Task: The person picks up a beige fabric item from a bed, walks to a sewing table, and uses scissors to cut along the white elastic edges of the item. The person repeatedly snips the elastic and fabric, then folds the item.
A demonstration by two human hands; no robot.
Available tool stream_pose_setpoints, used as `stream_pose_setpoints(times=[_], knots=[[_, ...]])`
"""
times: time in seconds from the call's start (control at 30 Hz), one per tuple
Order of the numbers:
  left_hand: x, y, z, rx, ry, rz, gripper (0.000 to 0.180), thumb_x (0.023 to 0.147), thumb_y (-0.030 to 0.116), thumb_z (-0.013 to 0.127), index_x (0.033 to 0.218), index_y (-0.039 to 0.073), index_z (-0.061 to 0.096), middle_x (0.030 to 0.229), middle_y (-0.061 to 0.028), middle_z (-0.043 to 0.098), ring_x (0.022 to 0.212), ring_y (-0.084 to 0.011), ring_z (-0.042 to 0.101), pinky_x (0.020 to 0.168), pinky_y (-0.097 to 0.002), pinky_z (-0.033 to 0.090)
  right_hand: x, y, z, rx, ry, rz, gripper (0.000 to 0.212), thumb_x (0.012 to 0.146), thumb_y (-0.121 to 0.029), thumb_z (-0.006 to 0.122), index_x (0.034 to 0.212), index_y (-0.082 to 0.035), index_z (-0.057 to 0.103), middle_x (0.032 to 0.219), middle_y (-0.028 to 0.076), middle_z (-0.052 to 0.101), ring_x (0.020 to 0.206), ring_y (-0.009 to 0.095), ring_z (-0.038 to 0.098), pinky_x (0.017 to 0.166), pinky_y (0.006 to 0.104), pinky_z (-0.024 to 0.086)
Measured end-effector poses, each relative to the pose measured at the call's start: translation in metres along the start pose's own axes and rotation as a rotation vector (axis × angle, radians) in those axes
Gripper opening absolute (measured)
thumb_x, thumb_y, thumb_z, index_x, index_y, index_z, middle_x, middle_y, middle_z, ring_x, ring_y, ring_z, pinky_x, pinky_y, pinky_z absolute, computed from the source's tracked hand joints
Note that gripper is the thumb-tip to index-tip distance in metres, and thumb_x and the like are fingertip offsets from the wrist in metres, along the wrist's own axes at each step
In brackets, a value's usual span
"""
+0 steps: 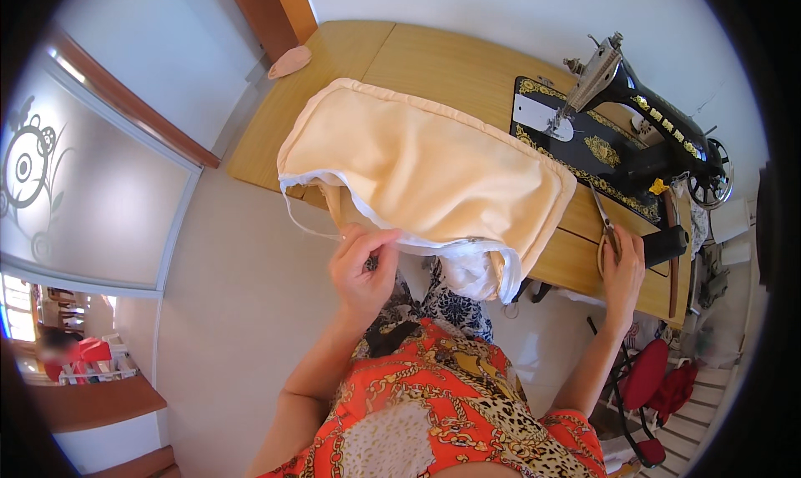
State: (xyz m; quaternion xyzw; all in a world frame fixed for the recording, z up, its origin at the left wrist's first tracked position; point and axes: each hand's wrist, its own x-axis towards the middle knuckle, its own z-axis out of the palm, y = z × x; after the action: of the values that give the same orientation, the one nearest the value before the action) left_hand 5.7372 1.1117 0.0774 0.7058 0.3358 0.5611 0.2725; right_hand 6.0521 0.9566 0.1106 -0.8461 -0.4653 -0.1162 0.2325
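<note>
A peach cushion cover point(417, 157) with a piped rim lies across the wooden table, its near side gaping along a white zip tape point(417, 245). At that open edge my left hand point(365, 269) is closed, thumb and forefinger pinching the cover. White, bunched material point(476, 271) hangs from the opening over the table's front edge. My right hand point(622, 276) has its fingers around the handles of a pair of scissors point(602, 212), whose blades point away toward the sewing machine. Part of the handles is hidden by the fingers.
A black sewing machine point(634, 90) with gold decoration stands at the back right of the table point(455, 57). Beside my right hand lie a black thread cone point(666, 245) and a brown wooden stick point(672, 282). A pink cloth item point(289, 62) sits at the far left corner.
</note>
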Motion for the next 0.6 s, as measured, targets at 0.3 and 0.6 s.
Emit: stream_pose_setpoints(times=[0.3, 0.6], knots=[[-0.014, -0.002, 0.012, -0.369, 0.031, -0.290, 0.014, 0.078, -0.006, 0.059, 0.092, -0.004, 0.061, 0.093, -0.0086, 0.060, 0.072, -0.0073, 0.054, 0.063, -0.0169, 0.041, 0.000, -0.162, 0.006, 0.642, -0.153, -0.444, 0.025, 0.069, -0.002, 0.067, 0.093, -0.005, 0.060, 0.091, 0.009, 0.054, 0.082, 0.024, 0.056, 0.070, 0.0327, 0.046], [-0.023, 0.005, 0.012, -0.815, 0.031, -0.641, 0.011, 0.083, 0.003, 0.058, 0.093, -0.002, 0.060, 0.086, -0.0061, 0.063, 0.081, -0.0112, 0.059, 0.074, -0.0220, 0.045, -0.007, -0.199, 0.052, 0.634, 0.041, -0.715, 0.020, 0.060, -0.002, 0.067, 0.079, -0.005, 0.060, 0.080, 0.004, 0.054, 0.073, 0.020, 0.054, 0.065, 0.0314, 0.041]])
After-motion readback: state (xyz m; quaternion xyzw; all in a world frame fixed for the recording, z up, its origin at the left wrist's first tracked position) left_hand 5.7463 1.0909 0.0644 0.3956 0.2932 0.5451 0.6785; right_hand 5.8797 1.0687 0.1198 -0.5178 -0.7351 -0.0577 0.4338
